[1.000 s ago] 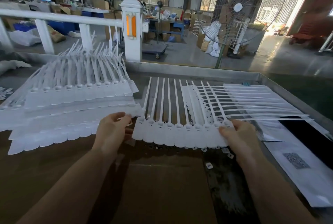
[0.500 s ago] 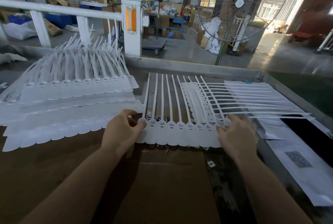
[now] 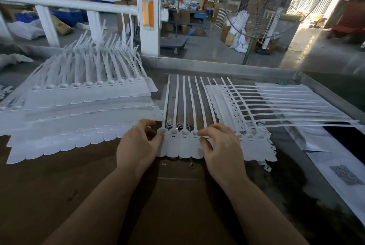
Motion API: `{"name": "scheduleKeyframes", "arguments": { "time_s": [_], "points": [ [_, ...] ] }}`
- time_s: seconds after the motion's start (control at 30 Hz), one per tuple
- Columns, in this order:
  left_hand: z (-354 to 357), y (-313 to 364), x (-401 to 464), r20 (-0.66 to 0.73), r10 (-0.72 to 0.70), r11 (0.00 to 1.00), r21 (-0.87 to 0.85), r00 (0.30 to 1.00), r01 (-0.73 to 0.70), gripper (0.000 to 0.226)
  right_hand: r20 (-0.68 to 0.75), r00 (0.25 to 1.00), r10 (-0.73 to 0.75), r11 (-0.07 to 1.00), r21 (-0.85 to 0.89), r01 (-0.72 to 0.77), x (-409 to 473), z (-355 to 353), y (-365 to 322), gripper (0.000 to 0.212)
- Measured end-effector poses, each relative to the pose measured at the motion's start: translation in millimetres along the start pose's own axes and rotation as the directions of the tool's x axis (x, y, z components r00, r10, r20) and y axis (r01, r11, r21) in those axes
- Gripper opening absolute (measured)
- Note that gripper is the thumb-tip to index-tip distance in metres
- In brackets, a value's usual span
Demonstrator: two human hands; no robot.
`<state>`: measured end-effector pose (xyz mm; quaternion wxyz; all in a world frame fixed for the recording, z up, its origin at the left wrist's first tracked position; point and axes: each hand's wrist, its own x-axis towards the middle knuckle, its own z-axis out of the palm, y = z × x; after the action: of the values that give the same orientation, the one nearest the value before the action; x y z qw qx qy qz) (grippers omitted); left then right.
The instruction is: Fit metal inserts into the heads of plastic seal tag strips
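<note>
Right hand, fingers curled, rests its fingertips on the heads of the white plastic seal tag strip row, near centre on the brown table. Left hand pinches the row's left end. Tails run far; small metal inserts lie just beyond the heads.
</note>
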<state>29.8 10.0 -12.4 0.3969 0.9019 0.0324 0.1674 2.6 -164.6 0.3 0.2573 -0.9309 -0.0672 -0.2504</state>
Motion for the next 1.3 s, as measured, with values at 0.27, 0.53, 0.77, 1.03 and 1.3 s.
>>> {"name": "scheduleKeyframes", "arguments": {
  "time_s": [0.27,0.53,0.77,1.03,1.3],
  "points": [
    [-1,-1,-2,-0.003,-0.009,1.0,-0.022,1.0,0.009,0.033,0.004,0.999,-0.037,0.999,-0.004,0.037,-7,-1,4,0.015],
    [-2,0,-1,0.016,-0.022,0.999,-0.031,1.0,0.022,0.033,0.156,0.985,-0.072,0.994,-0.067,0.083,-8,0,6,0.029],
    [-4,-2,-1,0.02,-0.03,0.994,-0.105,0.999,0.032,0.024,0.276,0.958,-0.085,0.99,-0.085,0.112,-10,0,6,0.056],
    [-13,4,-4,0.053,-0.102,0.893,-0.435,0.993,0.114,0.032,0.229,0.963,-0.139,0.986,-0.059,0.157,-11,-3,5,0.043],
    [-17,5,-6,0.101,-0.087,0.848,-0.515,0.991,0.127,0.041,0.234,0.962,-0.137,0.985,-0.067,0.157,-11,-3,4,0.052]
  ]
}}
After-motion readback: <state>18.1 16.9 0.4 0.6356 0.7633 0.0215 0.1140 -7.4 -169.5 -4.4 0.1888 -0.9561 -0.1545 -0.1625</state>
